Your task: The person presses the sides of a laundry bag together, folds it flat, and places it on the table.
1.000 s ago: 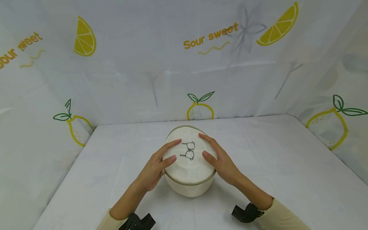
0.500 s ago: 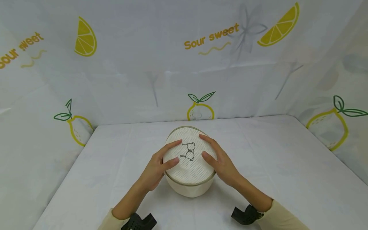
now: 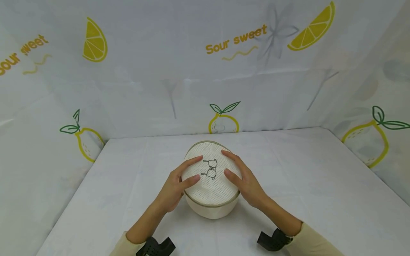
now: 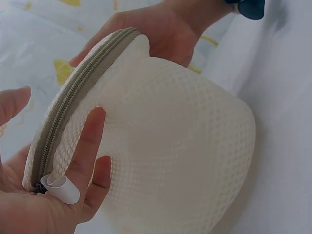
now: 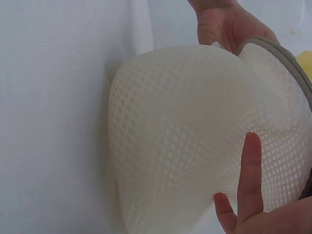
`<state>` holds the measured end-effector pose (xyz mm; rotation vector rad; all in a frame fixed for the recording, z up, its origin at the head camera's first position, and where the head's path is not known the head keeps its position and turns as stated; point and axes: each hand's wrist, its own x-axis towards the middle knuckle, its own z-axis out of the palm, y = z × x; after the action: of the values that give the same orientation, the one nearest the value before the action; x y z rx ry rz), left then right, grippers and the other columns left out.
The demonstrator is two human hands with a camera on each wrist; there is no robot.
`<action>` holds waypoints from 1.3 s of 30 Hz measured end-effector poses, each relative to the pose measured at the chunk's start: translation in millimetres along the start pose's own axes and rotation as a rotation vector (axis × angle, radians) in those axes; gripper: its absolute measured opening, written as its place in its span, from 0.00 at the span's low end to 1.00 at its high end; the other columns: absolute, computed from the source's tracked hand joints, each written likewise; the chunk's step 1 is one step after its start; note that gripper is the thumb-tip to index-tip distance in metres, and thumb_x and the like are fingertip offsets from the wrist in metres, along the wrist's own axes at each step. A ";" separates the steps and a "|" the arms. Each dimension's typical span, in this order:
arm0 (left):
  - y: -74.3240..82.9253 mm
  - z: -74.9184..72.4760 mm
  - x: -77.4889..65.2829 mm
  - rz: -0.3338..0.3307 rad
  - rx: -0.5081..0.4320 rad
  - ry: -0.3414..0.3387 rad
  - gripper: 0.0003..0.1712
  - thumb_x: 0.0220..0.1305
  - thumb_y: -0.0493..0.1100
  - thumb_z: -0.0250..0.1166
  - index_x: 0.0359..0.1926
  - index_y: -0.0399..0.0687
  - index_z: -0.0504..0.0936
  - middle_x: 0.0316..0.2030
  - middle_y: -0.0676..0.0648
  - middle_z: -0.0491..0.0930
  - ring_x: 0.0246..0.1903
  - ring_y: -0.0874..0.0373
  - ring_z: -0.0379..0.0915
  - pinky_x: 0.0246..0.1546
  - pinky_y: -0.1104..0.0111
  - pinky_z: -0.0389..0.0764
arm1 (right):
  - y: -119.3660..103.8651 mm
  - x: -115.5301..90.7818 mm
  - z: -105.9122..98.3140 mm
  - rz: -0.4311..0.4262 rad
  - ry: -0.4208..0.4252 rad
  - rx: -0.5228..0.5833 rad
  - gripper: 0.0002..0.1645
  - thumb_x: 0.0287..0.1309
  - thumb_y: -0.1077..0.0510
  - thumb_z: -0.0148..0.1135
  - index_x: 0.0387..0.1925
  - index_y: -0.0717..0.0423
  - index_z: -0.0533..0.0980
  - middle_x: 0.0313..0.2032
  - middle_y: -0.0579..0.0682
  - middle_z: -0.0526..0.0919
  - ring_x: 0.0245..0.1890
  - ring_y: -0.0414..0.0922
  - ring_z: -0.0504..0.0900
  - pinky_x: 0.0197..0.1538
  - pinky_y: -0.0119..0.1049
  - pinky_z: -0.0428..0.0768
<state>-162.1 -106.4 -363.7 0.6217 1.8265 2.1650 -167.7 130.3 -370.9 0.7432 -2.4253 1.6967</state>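
Observation:
A cream mesh laundry bag [image 3: 209,195], rounded and stiff, stands on the white cloth with a bra outline [image 3: 210,169] printed on its round top. My left hand [image 3: 173,186] grips its left side, thumb and index finger over the top. Lower fingers [image 4: 90,141] dent the mesh side in the left wrist view. My right hand [image 3: 250,183] holds the opposite side in the same way, its other fingers [image 5: 251,170] pressing the mesh in the right wrist view. A grey-green zipper [image 4: 63,105] runs round the rim, closed where it shows. Beside the left palm sticks out a white fabric loop [image 4: 62,189].
White cloth [image 3: 304,170] covers the table around the bag. Behind it and at both sides hang white sheets [image 3: 141,99] printed with lemons and lettering. A black wrist device [image 3: 274,240] sits at each sleeve.
My left thumb has slid slightly further inward over the bag's top, and the right thumb has shifted a little inward. The bag stays in nearly the same place.

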 end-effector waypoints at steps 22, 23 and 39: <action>-7.8 -1.6 0.9 0.024 0.011 0.017 0.30 0.67 0.41 0.59 0.69 0.47 0.65 0.70 0.48 0.54 0.67 0.50 0.51 0.57 0.63 0.69 | 5.7 -1.1 5.5 0.007 0.003 0.102 0.31 0.69 0.52 0.48 0.71 0.43 0.58 0.70 0.45 0.56 0.71 0.47 0.50 0.66 0.58 0.48; -8.4 -1.5 1.0 0.026 0.017 0.020 0.30 0.67 0.40 0.59 0.68 0.47 0.65 0.70 0.48 0.55 0.68 0.51 0.50 0.58 0.62 0.67 | 6.0 -1.1 5.7 0.009 0.004 0.106 0.31 0.69 0.52 0.48 0.71 0.43 0.58 0.70 0.45 0.56 0.71 0.47 0.50 0.66 0.58 0.48; -15.3 1.6 2.6 0.009 0.056 0.074 0.25 0.70 0.44 0.54 0.66 0.47 0.67 0.68 0.46 0.58 0.67 0.51 0.51 0.59 0.58 0.64 | 9.3 -1.3 7.6 0.015 0.027 0.119 0.28 0.70 0.53 0.47 0.69 0.47 0.61 0.69 0.45 0.59 0.71 0.45 0.50 0.68 0.56 0.45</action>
<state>-165.0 -101.0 -378.0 0.5697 1.9312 2.1775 -169.1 126.4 -382.2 0.7124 -2.3354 1.8581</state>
